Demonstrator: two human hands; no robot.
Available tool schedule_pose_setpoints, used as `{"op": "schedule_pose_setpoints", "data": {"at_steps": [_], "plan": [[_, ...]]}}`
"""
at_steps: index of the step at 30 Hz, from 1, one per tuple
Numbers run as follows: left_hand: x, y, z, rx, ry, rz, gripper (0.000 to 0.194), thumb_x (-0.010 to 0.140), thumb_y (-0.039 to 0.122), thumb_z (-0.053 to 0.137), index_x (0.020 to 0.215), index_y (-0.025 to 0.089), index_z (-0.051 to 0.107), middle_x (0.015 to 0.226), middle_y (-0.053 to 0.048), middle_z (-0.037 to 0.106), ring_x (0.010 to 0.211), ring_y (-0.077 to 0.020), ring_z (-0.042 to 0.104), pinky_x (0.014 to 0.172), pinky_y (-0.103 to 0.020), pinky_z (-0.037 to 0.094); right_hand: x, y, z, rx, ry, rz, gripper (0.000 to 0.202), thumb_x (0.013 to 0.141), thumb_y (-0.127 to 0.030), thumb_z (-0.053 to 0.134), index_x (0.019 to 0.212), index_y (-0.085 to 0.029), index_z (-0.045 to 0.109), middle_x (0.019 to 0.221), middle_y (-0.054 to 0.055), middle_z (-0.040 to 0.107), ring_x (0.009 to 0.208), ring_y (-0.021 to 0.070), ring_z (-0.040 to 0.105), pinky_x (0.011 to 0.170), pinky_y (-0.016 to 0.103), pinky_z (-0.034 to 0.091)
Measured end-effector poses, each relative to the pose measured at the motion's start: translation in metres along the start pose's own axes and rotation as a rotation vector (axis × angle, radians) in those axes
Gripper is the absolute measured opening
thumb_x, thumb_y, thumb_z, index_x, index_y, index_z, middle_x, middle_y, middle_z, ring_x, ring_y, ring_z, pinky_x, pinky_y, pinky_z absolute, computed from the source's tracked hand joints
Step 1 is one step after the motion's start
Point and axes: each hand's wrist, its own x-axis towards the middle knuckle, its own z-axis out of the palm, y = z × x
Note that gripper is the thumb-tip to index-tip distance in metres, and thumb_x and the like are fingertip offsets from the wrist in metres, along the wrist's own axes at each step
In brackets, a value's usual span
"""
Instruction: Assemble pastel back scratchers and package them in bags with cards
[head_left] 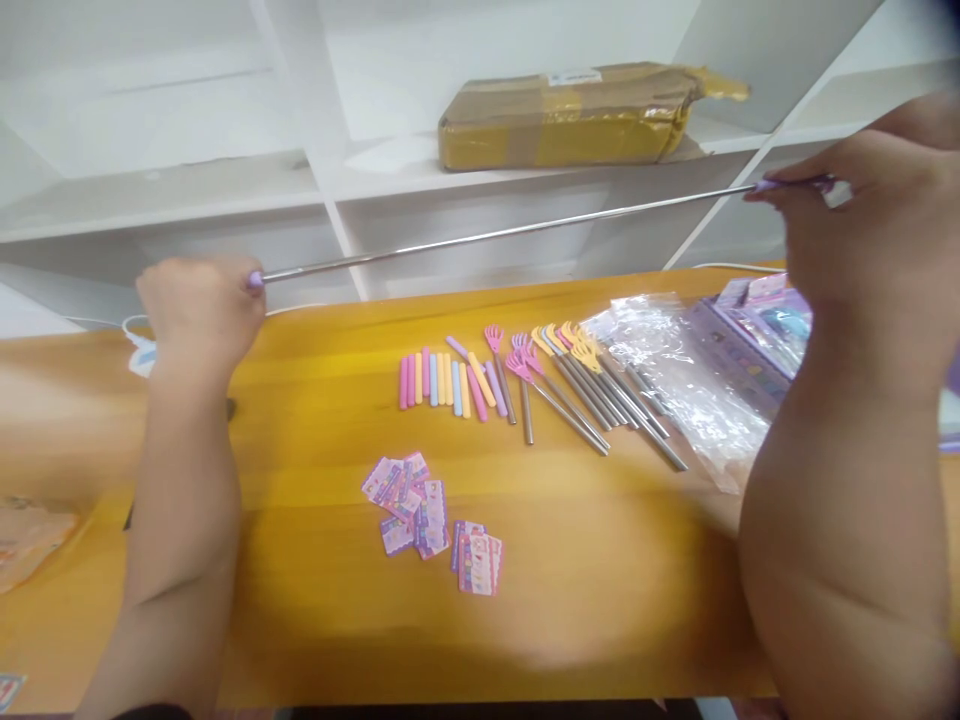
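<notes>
Metal rod (480,236) is stretched above a yellow-brown table (315,600), left hand (206,310) and right hand (862,200) gripping its purple ends. White shelving (319,150) behind holds a taped box (566,118), contents hidden.

Both your arms are raised and spread wide over the table (315,600), bare forearms showing. Your left hand (202,310) is a closed fist, in view at the far edge, toward the left corner. Your left forearm (184,490) runs up to it from the near left corner, close to upright. Your right hand (862,190) is higher in view, past the far edge on the right side, thumb and fingers pinched together and pointing left. Your right forearm (847,480) looks larger. Outer part of the right hand is blurred.
</notes>
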Motion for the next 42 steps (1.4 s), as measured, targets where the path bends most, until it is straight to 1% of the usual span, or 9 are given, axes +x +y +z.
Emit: {"op": "schedule_pose_setpoints", "data": {"at_steps": [3, 6, 9, 12, 17, 19, 25, 33, 42], "plan": [[-0.01, 0.029, 0.001, 0.009, -0.04, 0.037, 0.038, 0.107, 0.031, 0.045, 0.1, 0.015, 0.078, 0.081, -0.008, 0.065, 0.071, -0.0187, 0.043, 0.068, -0.033, 0.023, -0.001, -0.042, -0.01, 0.048, -0.087, -0.127, 0.028, 0.102, -0.041, 0.078, 0.105, -0.016, 0.09, 0.099, 0.015, 0.076, 0.091, 0.019, 0.06, 0.081, 0.037, 0.039], [-0.024, 0.059, 0.003, -0.04, -0.069, 0.038, 0.035, 0.106, 0.031, 0.048, 0.097, 0.018, 0.08, 0.08, -0.011, 0.07, 0.073, -0.0245, 0.059, 0.068, -0.035, 0.028, -0.013, -0.086, -0.019, 0.128, -0.098, -0.24, 0.043, 0.112, -0.045, 0.061, 0.097, -0.015, 0.088, 0.093, 0.014, 0.071, 0.089, 0.0189, 0.053, 0.081, 0.038, 0.035], [-0.039, 0.078, 0.004, -0.115, -0.081, 0.095, 0.032, 0.104, 0.027, 0.05, 0.089, 0.019, 0.077, 0.078, -0.011, 0.07, 0.074, -0.0262, 0.064, 0.066, -0.035, 0.03, -0.033, -0.121, -0.031, 0.251, -0.07, -0.393, 0.053, 0.118, -0.045, 0.042, 0.098, -0.018, 0.083, 0.088, 0.012, 0.065, 0.086, 0.0187, 0.046, 0.08, 0.039, 0.03], [-0.051, 0.088, 0.001, -0.121, -0.052, 0.142, 0.032, 0.103, 0.02, 0.047, 0.083, 0.018, 0.073, 0.079, -0.012, 0.071, 0.075, -0.027, 0.066, 0.063, -0.036, 0.027, -0.054, -0.148, -0.047, 0.355, -0.053, -0.538, 0.053, 0.12, -0.033, 0.031, 0.094, -0.021, 0.075, 0.084, 0.008, 0.058, 0.082, 0.019, 0.041, 0.077, 0.039, 0.025], [-0.065, 0.103, -0.003, -0.135, -0.098, 0.235, 0.03, 0.098, 0.013, 0.048, 0.082, 0.018, 0.072, 0.078, -0.011, 0.071, 0.07, -0.0264, 0.065, 0.059, -0.035, 0.026, -0.087, -0.187, -0.066, 0.496, 0.126, -0.722, 0.046, 0.116, -0.021, 0.037, 0.076, -0.021, 0.061, 0.074, 0.005, 0.046, 0.074, 0.0187, 0.032, 0.071, 0.038, 0.023], [-0.067, 0.108, -0.002, -0.122, -0.126, 0.272, 0.031, 0.097, 0.011, 0.047, 0.082, 0.019, 0.073, 0.077, -0.011, 0.071, 0.069, -0.0268, 0.066, 0.058, -0.035, 0.026, -0.096, -0.198, -0.067, 0.521, 0.14, -0.749, 0.042, 0.113, -0.014, 0.042, 0.075, -0.02, 0.059, 0.074, 0.004, 0.045, 0.074, 0.0185, 0.031, 0.071, 0.037, 0.023], [-0.062, 0.105, 0.003, -0.091, -0.146, 0.336, 0.033, 0.101, 0.016, 0.047, 0.084, 0.019, 0.075, 0.078, -0.012, 0.074, 0.068, -0.0274, 0.067, 0.057, -0.035, 0.027, -0.094, -0.195, -0.066, 0.562, -0.009, -0.784, 0.035, 0.108, -0.007, 0.043, 0.079, -0.019, 0.06, 0.077, 0.003, 0.045, 0.075, 0.0179, 0.029, 0.072, 0.035, 0.023], [-0.06, 0.103, 0.008, -0.084, -0.082, 0.358, 0.034, 0.101, 0.015, 0.046, 0.082, 0.019, 0.074, 0.077, -0.012, 0.074, 0.07, -0.0279, 0.069, 0.056, -0.036, 0.024, -0.089, -0.189, -0.069, 0.535, -0.004, -0.824, 0.032, 0.107, -0.006, 0.045, 0.085, -0.019, 0.064, 0.079, 0.004, 0.049, 0.078, 0.0189, 0.033, 0.074, 0.034, 0.024], [-0.058, 0.103, 0.011, -0.151, -0.092, 0.38, 0.03, 0.096, 0.01, 0.05, 0.075, 0.018, 0.071, 0.071, -0.012, 0.069, 0.065, -0.0244, 0.063, 0.058, -0.035, 0.02, -0.091, -0.192, -0.067, 0.55, -0.233, -0.776, 0.025, 0.107, -0.014, 0.053, 0.087, -0.018, 0.068, 0.086, 0.006, 0.058, 0.078, 0.0177, 0.04, 0.07, 0.035, 0.026]]}}
